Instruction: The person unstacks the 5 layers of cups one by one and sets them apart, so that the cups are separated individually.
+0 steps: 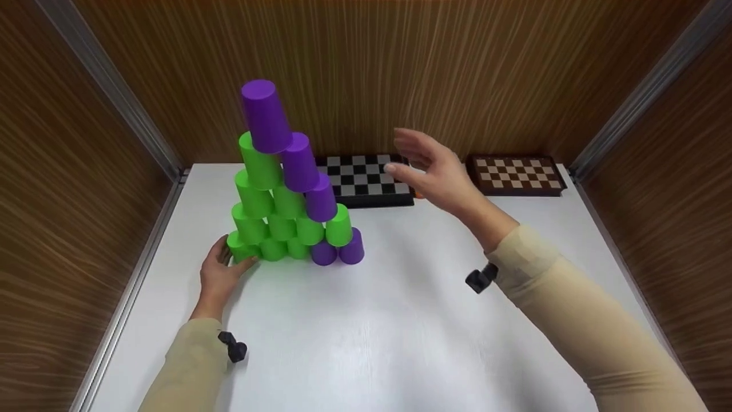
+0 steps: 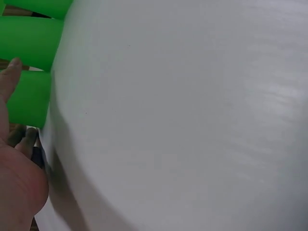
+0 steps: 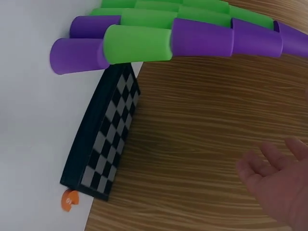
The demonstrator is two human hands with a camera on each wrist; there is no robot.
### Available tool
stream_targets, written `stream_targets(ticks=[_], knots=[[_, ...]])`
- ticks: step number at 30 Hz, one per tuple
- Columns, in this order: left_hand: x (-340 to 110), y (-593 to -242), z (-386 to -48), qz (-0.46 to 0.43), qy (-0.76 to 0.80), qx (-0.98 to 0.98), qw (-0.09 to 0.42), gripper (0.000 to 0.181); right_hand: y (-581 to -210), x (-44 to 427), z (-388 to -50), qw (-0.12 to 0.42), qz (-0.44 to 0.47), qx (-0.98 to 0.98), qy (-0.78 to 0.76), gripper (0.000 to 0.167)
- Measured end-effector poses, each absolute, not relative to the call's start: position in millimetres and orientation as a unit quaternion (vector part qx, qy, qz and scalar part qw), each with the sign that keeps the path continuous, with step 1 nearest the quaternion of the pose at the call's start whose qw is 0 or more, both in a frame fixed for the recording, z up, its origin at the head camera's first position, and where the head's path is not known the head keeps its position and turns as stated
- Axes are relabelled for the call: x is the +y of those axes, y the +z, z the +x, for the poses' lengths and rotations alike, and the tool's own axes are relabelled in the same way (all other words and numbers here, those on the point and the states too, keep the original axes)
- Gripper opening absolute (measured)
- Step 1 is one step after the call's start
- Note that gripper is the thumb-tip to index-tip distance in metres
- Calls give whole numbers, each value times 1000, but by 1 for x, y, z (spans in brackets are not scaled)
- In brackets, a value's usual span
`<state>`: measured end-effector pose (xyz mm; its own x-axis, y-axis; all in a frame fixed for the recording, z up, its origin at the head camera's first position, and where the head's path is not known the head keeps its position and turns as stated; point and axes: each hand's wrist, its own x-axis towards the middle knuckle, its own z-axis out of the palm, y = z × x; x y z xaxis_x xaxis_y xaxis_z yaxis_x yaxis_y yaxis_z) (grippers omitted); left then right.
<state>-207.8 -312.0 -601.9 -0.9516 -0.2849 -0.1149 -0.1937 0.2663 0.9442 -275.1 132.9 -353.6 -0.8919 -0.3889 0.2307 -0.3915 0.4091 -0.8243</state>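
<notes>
Upside-down plastic cups stand in a tall stepped pyramid on the left of the table in the head view. Most are green, with a purple cup [image 1: 266, 117] at the peak and more purple ones down the right slope and at the bottom right. My left hand [image 1: 218, 276] holds the bottom-left green cup [image 1: 242, 249], thumb across its front and fingers at its far side. In the left wrist view the thumb [image 2: 10, 79] lies over that cup. My right hand [image 1: 437, 174] hangs in the air right of the pyramid, apart from it, holding nothing, fingers loosely bent.
A black-and-grey chessboard box [image 1: 366, 177] lies behind the pyramid against the back wall. A brown chessboard box [image 1: 517, 174] sits at the back right. A small orange piece [image 3: 70, 199] lies beside the black box. Wood-patterned walls [image 1: 366, 68] enclose the white table [image 1: 366, 320].
</notes>
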Motion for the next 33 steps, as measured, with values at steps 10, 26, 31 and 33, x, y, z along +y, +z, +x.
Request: stream_targets(ticks=[10, 26, 31, 33], knots=[[-312, -609, -205, 172, -568, -804, 36, 87, -319, 89, -294, -1, 260, -799, 542, 67], [-302, -616, -203, 185, -567, -802, 33, 82, -296, -2, -305, -23, 315, -743, 590, 76], [-299, -617, -204, 186, -567, -802, 30, 82, -297, -18, -307, -25, 318, -738, 595, 80], [-299, -618, -205, 185, -564, -804, 29, 82, -298, -22, -308, -26, 315, -735, 600, 81]])
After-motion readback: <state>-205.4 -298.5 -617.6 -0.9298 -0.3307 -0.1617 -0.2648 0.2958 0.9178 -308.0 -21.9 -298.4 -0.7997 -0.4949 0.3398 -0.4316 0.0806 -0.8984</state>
